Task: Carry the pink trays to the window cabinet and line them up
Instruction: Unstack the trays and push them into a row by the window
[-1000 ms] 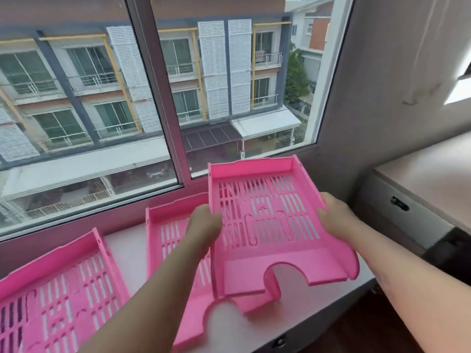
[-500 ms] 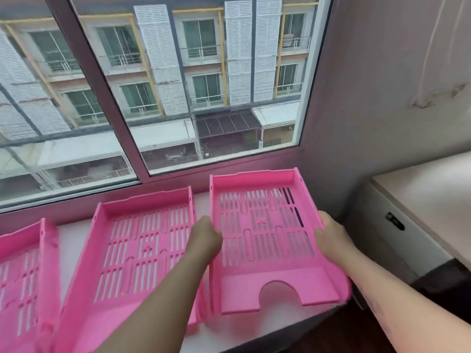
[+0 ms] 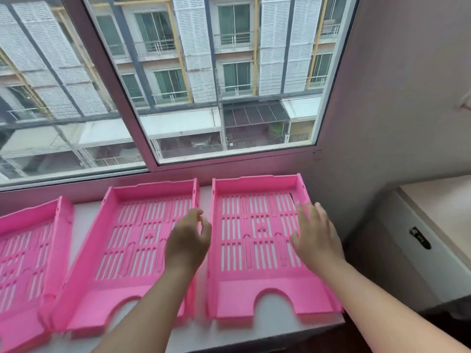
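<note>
Three pink slotted trays lie side by side on the white top of the window cabinet (image 3: 204,335). The right tray (image 3: 257,235) lies flat at the cabinet's right end, close to the wall. The middle tray (image 3: 132,240) sits just left of it. Only part of the left tray (image 3: 23,256) shows at the frame's edge. My left hand (image 3: 187,240) hovers over the gap between the middle and right trays, fingers loosely apart, holding nothing. My right hand (image 3: 317,238) hovers above the right tray's right wall, fingers spread and empty.
The window (image 3: 204,80) runs along the back of the cabinet, its sill just behind the trays. A grey wall (image 3: 395,98) stands at the right. A low white unit with a dark latch (image 3: 420,242) stands beyond the cabinet's right end.
The right tray went from held tilted in the air to lying flat on the cabinet. Both hands let go of its side walls and lifted off, fingers opening.
</note>
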`<state>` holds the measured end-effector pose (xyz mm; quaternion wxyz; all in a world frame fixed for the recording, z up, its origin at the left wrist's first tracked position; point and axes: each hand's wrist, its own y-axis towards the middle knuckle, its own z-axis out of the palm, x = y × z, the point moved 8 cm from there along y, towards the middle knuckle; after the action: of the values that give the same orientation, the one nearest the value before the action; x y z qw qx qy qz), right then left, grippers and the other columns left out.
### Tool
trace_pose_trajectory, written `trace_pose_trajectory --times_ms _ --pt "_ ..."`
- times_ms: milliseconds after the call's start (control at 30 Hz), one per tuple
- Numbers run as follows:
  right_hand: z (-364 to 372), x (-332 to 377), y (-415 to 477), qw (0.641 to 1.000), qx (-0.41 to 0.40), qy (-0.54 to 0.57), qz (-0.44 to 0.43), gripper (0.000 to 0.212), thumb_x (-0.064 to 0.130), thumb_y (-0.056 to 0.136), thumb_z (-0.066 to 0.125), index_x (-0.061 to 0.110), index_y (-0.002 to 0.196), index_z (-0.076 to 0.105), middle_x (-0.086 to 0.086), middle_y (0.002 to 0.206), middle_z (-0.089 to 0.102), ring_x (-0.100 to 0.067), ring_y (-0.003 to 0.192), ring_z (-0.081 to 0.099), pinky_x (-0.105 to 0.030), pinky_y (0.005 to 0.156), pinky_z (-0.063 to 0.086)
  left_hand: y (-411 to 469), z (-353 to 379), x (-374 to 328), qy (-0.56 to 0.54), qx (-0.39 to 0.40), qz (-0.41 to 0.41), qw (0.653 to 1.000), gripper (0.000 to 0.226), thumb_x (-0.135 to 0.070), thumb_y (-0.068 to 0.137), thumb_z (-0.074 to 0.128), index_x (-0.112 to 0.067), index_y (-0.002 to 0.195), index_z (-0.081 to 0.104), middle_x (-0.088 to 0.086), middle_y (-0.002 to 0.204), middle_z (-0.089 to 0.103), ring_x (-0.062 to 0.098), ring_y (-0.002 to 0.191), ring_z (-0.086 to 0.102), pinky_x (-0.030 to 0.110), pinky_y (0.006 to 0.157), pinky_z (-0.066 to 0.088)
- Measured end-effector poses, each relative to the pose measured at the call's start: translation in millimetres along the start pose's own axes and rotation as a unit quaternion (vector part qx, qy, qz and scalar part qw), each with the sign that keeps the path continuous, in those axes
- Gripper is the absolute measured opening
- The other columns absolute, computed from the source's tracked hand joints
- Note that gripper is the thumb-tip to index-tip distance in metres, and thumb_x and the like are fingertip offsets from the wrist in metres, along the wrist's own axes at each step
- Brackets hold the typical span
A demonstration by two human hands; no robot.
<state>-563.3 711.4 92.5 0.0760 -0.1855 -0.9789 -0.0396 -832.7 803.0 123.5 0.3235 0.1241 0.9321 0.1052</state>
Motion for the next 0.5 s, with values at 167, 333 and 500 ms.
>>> trace_pose_trajectory --times_ms 167,333,500 --pt "34.7 47.7 3.0 0.994 0.089 0.014 -0.059 0.067 0.049 0.089 0.035 0.030 0.151 0.021 -0.007 0.162 0.016 -0.032 0.148 0.006 -0.048 0.119 0.005 -5.2 -21.0 48.7 0.060 -0.001 -0.025 0.998 0.028 -0.016 0.091 0.055 -0.010 0.116 0.066 0.011 0.109 0.071 0.027 0.104 0.062 0.042 0.087 0.051" --pt "77.3 55.3 0.3 0.989 0.134 0.023 -0.051 0.070 0.065 0.087 0.017 0.042 0.152 0.006 -0.001 0.163 -0.005 -0.029 0.148 -0.013 -0.050 0.115 -0.010 -22.5 1.2 102.3 0.127 0.144 -0.075 0.979 0.048 -0.031 0.095 0.046 -0.028 0.143 0.044 0.003 0.153 0.040 0.026 0.145 0.027 0.050 0.117 0.023" --pt "92.3 58.7 2.2 0.990 0.122 0.014 -0.063 0.066 0.068 0.085 0.003 0.047 0.145 -0.014 0.003 0.159 -0.022 -0.026 0.143 -0.028 -0.050 0.115 -0.017 -35.7 32.2 117.5 0.215 0.229 -0.067 0.947 0.062 -0.052 0.089 0.012 -0.042 0.151 0.009 -0.003 0.162 0.001 0.025 0.149 -0.001 0.049 0.119 -0.001"
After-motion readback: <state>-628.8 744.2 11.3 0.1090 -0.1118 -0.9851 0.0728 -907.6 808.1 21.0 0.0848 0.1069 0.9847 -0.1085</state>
